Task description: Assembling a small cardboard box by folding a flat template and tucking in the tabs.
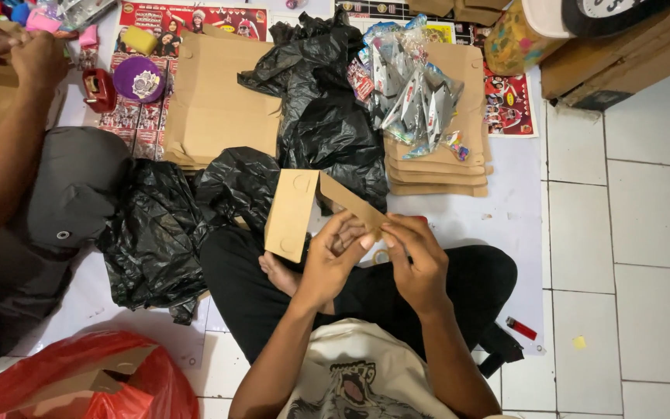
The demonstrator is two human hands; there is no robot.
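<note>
Pinching cardboard box (298, 209) | both hands' grip, left hand (333, 264), right hand (416, 264) | long axis slanting up-left, away

The brown cardboard piece (304, 209) is a flat-cut blank, partly folded into an open angle. Its wider panel hangs toward seven o'clock, tilted and facing up, plain tan, with a curved die-cut line near its top edge and another near its lower corner. A narrower flap runs from the fold toward four o'clock as a slim, darker strip, and that far end sits between the fingers of both hands. The piece is held in the air above the person's crossed legs, clear of the floor, just in front of crumpled black plastic at twelve o'clock. Its surface looks clean and uncreased apart from the fold.
</note>
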